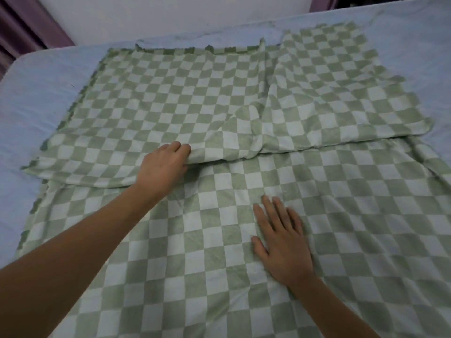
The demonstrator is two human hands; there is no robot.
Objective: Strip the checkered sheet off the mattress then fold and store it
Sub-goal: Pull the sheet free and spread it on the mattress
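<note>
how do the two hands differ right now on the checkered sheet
The left hand curls its fingers round the folded-over edge of the checkered sheet; the right hand lies flat with fingers spread. The left hand reaches farther away; the right hand sits nearer, on the lower layer. Both touch the sheet.

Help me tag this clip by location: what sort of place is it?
Probably a bedroom: a wide mattress in a pale blue cover fills the view, the checkered sheet lies partly folded on it, and a purple curtain hangs beside a white wall behind.
</note>
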